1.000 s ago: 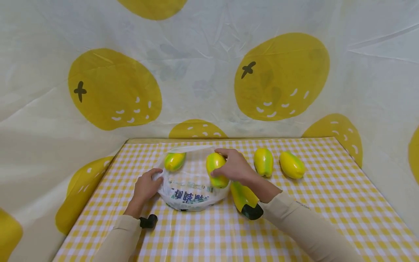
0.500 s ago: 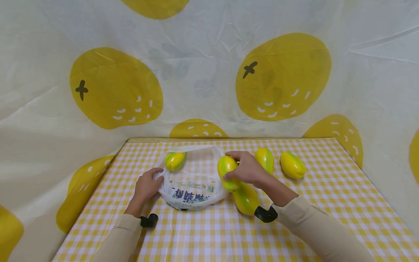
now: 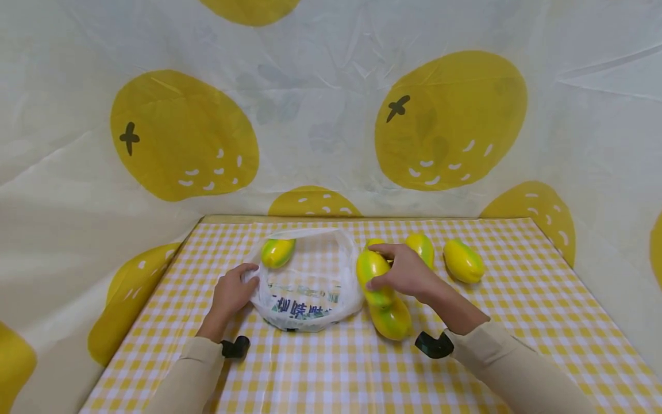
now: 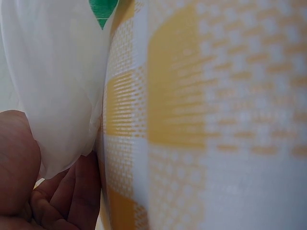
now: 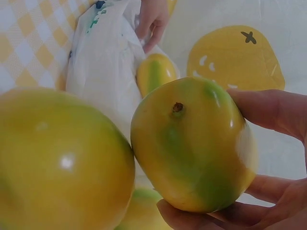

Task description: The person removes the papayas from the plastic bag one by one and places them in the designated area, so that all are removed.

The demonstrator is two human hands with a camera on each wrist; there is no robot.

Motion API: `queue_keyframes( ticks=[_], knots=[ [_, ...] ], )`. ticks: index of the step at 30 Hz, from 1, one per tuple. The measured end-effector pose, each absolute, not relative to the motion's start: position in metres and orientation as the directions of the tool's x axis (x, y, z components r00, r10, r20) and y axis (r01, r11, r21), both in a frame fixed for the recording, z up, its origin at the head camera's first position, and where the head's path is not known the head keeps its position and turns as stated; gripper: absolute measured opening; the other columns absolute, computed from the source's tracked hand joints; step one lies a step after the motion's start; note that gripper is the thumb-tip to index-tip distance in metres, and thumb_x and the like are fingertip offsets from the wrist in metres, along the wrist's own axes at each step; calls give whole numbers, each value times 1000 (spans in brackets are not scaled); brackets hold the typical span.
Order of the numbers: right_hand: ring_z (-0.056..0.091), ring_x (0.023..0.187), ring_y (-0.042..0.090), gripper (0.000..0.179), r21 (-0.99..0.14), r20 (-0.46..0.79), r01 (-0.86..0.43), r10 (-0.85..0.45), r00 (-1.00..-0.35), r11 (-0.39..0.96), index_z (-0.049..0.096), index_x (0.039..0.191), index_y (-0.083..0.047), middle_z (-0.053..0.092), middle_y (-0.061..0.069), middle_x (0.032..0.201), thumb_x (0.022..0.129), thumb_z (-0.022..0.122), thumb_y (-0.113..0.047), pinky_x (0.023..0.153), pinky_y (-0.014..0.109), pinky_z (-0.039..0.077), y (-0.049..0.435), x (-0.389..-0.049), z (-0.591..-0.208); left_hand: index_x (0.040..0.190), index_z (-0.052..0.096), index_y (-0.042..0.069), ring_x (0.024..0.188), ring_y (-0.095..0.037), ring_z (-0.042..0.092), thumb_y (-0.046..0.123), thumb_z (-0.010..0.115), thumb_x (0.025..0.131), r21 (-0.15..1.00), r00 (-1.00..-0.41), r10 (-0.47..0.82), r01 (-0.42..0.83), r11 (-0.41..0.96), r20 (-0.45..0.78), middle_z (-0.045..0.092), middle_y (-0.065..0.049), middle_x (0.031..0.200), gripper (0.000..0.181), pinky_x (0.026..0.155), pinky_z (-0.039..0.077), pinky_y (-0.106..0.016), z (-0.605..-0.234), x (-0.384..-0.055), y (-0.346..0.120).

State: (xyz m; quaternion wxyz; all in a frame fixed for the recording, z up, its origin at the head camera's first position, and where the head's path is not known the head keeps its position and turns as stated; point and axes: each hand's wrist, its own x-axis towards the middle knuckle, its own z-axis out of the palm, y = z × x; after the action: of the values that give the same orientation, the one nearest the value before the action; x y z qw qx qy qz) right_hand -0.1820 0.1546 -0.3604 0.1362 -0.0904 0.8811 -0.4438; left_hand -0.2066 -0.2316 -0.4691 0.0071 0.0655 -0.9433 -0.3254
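My left hand pinches the left rim of a thin white plastic bag; the left wrist view has the bag film between thumb and fingers. The bag's mouth faces up, and one yellow-green papaya lies inside at the far left. My right hand grips another papaya just right of the bag, thumb on one side and fingers on the other. In the right wrist view this held papaya appears to touch a loose papaya, whose lower part shows nearer in the head view.
Two papayas lie on the right, one closer to the right hand and one farther out. Another peeks out behind the held one. A checked cloth covers the table; a fruit-printed curtain hangs behind.
My right hand has moved rightward with the papaya, from the bag's right rim to over the loose papaya beside it. The left hand has stayed at the bag's left rim.
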Motion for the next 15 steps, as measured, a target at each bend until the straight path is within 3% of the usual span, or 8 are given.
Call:
queue_keyframes(
  ticks=[15],
  knots=[
    [64, 118, 33, 85, -814, -196, -5, -284, -938, 580, 49, 154, -3, 58, 25, 146, 79, 88, -16, 90, 38, 58, 181, -177, -351, 136, 67, 11, 129, -42, 62, 27, 59, 99, 613, -989, -144, -142, 777, -46, 63, -22, 145, 41, 109, 46, -59, -470, -207, -231]
  ],
)
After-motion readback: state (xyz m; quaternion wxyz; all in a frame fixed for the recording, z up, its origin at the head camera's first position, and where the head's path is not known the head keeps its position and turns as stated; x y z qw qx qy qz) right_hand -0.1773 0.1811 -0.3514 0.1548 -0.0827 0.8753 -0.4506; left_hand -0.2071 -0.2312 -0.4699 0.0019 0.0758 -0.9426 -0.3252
